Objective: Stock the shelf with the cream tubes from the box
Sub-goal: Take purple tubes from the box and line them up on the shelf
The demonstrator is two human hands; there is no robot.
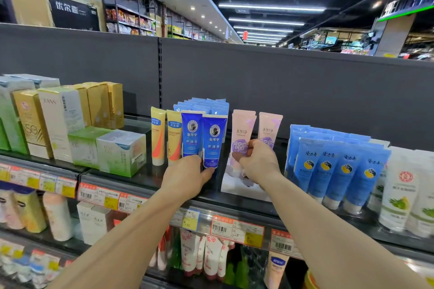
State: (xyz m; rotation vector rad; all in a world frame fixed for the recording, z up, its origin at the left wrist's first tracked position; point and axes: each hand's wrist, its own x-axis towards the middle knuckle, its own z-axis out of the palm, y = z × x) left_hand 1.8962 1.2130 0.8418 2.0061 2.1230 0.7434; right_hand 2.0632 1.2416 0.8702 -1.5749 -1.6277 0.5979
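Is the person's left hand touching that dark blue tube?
Touching. The head view shows the left hand with its thumb against the bottom of the dark blue tube.

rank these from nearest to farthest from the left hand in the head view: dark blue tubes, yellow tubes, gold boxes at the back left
1. Dark blue tubes: the left hand touches them at their base.
2. Yellow tubes: just left of the blue ones, above the hand.
3. Gold boxes: far back on the left of the shelf.

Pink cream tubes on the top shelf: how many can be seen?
2 clearly: one pink plastic cream tube in the right hand, another just to its right. An edge behind the first suggests more hidden.
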